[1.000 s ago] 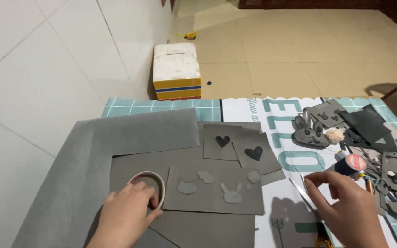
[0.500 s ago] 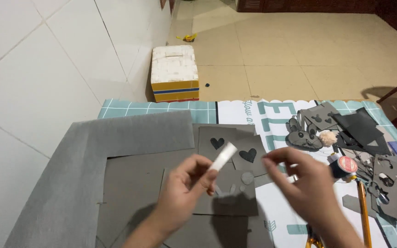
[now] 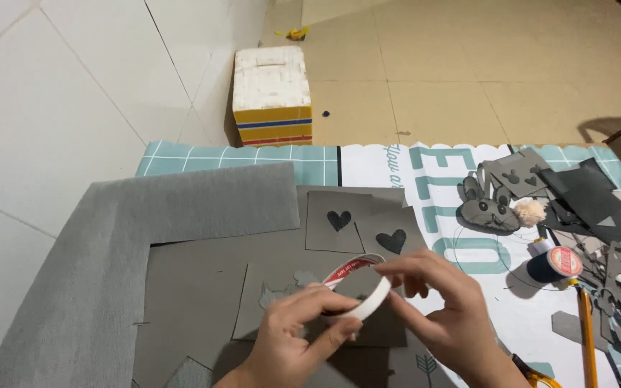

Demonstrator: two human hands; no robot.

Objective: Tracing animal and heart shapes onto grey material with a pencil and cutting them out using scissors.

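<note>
My left hand point(image 3: 297, 336) grips a white roll of tape point(image 3: 357, 287) by its rim, held up over grey felt sheets point(image 3: 203, 284). My right hand point(image 3: 443, 310) touches the roll's upper edge with thumb and fingertips. Under the hands lie grey felt pieces with heart-shaped holes point(image 3: 339, 219) and rabbit-shaped cutouts point(image 3: 282, 291). The sheets rest on a large grey felt piece point(image 3: 102, 259) spread over a patterned table cover point(image 3: 468, 251).
To the right lie a grey felt mouse face with a pompom point(image 3: 497, 205), dark felt scraps point(image 3: 583, 194), a thread spool point(image 3: 560, 264), a yellow pencil point(image 3: 585, 338) and orange scissors handles point(image 3: 540, 375). A white foam box point(image 3: 272, 93) stands on the tiled floor.
My left hand lifted the tape roll off the felt. My right hand came over from the right and now touches the roll in front of me.
</note>
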